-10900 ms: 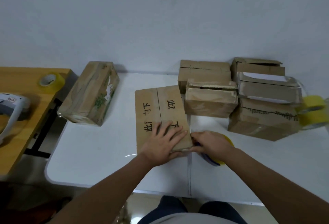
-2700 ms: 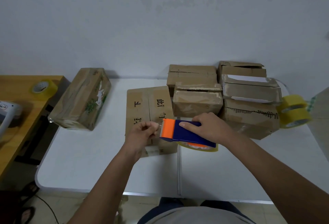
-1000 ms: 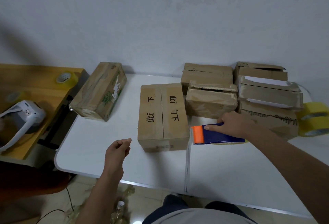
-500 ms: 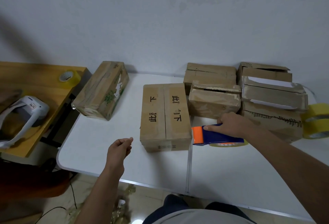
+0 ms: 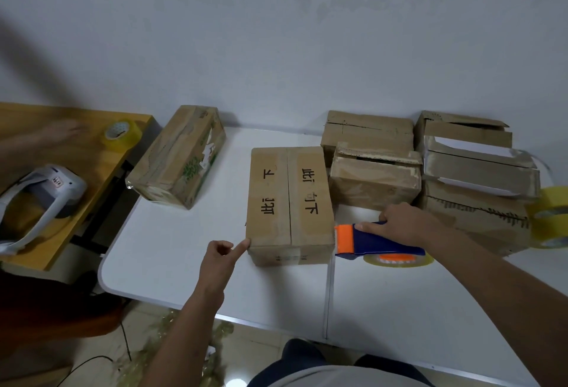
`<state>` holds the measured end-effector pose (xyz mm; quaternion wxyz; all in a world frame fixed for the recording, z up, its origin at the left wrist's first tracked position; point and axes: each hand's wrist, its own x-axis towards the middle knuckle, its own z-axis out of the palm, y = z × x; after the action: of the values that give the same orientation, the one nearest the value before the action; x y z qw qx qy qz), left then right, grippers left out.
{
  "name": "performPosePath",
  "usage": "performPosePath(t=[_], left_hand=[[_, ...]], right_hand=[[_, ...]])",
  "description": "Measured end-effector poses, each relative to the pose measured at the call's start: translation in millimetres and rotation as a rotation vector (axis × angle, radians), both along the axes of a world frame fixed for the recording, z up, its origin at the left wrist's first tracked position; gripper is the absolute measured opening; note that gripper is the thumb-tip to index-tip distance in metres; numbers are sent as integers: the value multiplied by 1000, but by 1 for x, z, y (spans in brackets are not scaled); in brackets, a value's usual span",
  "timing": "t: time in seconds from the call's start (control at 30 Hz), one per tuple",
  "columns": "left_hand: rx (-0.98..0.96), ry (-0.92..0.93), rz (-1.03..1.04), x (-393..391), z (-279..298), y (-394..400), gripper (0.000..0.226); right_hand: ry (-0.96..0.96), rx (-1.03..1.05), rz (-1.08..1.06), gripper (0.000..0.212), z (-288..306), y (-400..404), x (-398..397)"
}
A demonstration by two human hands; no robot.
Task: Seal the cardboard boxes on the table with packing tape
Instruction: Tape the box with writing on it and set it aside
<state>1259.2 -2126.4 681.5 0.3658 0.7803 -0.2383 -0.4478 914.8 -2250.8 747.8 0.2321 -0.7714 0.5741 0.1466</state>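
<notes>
A closed cardboard box (image 5: 289, 202) with black characters on its lid lies in the middle of the white table (image 5: 172, 251). My left hand (image 5: 219, 259) is at its near left corner, index finger stretched out and touching that corner, the other fingers curled. My right hand (image 5: 405, 223) grips a blue and orange tape dispenser (image 5: 368, 240) with a yellow roll, which rests on the table just right of the box. Several more worn boxes (image 5: 375, 177) are stacked at the back right, some with loose flaps.
A taped box (image 5: 178, 156) with green print lies at the back left. Yellow tape rolls (image 5: 550, 217) stand at the right edge. On the wooden desk (image 5: 76, 153) to the left are a tape roll (image 5: 121, 134), a white device (image 5: 43, 199) and another person's blurred hand (image 5: 61, 131).
My left hand has moved up and right from over the table edge to touch the box's near left corner. The right hand and dispenser have stayed beside the box.
</notes>
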Motion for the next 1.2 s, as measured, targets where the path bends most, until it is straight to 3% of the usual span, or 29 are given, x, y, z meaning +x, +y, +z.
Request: performPosePath(t=[0.17, 0.6, 0.77, 1.0, 1.1, 1.2], left_hand=[[3, -14, -5, 15, 1, -2, 47], [14, -28, -85, 36, 2, -22, 51], [-48, -77, -39, 37, 4, -23, 21], [-2, -106, -50, 48, 9, -28, 19], [-16, -247, -68, 52, 13, -26, 25], [-111, -560, -171, 45, 21, -19, 32]], right_hand=[[-27, 6, 8, 85, -2, 9, 9], [-71, 5, -154, 78, -27, 38, 20], [-64, 19, -163, 72, -24, 37, 20], [-53, 1, -153, 88, -29, 39, 18], [-53, -10, -143, 90, -30, 39, 17], [-52, -25, -134, 86, -28, 39, 17]])
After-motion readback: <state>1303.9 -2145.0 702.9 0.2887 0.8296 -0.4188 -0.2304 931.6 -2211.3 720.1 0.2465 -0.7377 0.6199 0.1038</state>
